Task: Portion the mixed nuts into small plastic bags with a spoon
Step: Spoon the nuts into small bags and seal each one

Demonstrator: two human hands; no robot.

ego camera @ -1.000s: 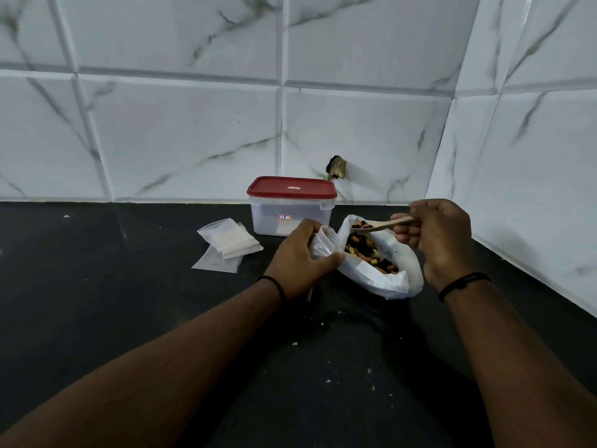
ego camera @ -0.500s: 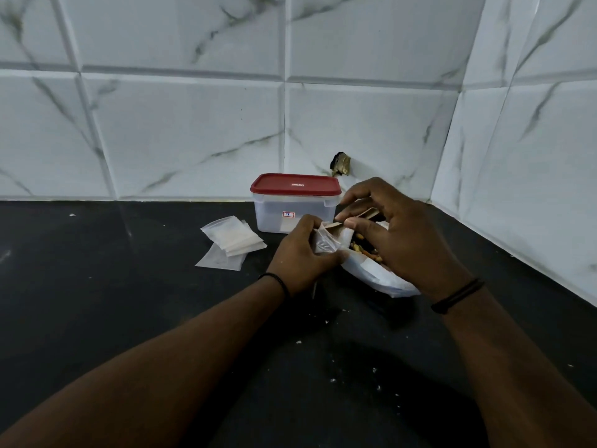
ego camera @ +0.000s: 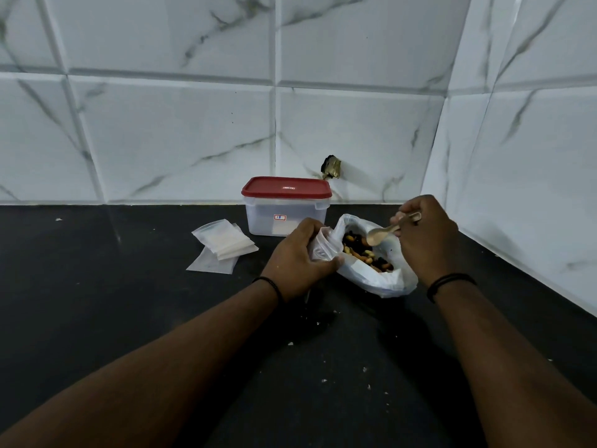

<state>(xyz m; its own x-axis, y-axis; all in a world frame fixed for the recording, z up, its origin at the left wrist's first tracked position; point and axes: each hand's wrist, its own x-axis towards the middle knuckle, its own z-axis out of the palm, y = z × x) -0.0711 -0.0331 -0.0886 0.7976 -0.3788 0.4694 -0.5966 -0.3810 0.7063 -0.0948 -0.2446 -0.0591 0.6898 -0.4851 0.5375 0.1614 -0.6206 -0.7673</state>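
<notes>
Our left hand [ego camera: 298, 257] curls closed in a grip, knuckles up; our right hand [ego camera: 426, 236] pinches closed, raised, wrist bent.

One spoon [ego camera: 384, 232], one container [ego camera: 286, 206].

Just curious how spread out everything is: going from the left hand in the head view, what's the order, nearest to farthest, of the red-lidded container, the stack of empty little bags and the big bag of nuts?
From the left hand:
1. Big bag of nuts, just to its right.
2. Red-lidded container, behind it, by the wall.
3. Stack of empty little bags, off to its left.
</notes>
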